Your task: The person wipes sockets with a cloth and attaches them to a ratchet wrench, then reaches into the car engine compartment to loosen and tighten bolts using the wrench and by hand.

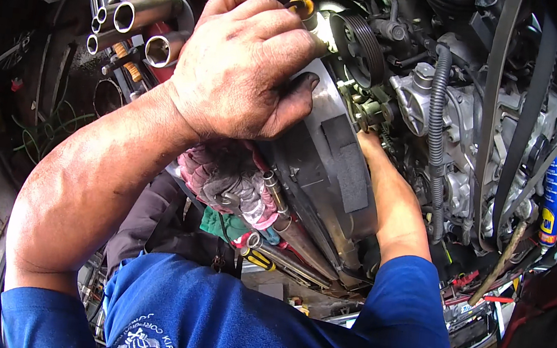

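One ribbed pulley (357,50) sits on the engine (460,142) just beyond the left hand (249,69), whose fingers are curled, around what we cannot tell; the right hand (368,141) reaches in below, fingers hidden, grip unreadable to us. We judge that a slip in so cramped a gap could scrape knuckles against the black shroud (301,156).

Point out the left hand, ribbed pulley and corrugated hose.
Left hand (252,66): head view, back of hand.
Ribbed pulley (367,51): head view, grooved rim.
Corrugated hose (436,133): head view, middle stretch.
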`<state>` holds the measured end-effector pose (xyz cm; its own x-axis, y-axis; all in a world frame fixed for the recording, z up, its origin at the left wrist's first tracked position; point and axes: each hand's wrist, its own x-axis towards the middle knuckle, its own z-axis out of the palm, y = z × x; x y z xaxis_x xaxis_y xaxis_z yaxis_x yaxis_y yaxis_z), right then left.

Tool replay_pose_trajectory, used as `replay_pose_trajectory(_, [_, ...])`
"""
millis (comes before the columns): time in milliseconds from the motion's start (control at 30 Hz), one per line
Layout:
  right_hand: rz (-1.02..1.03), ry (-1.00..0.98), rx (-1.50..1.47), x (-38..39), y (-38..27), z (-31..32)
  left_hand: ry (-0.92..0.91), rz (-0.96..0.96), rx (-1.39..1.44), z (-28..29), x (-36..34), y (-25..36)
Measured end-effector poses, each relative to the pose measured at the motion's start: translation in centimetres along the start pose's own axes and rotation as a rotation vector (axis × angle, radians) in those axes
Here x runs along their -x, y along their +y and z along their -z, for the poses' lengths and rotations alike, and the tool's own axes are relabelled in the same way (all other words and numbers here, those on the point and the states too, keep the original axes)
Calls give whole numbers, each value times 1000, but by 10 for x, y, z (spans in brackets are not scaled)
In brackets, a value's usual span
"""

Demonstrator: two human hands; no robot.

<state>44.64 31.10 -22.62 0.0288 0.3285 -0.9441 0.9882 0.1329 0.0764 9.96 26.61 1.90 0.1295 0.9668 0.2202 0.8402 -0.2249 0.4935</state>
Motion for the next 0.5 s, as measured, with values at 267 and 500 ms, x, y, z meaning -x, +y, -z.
replay_pose_trajectory(267, [88, -77, 46, -17, 7, -10, -18, 0, 21, 1, 0, -1])
replay_pose_trajectory(500, [-72, 91, -283, -40, 33, -37, -16, -11, 37, 0, -7, 2])
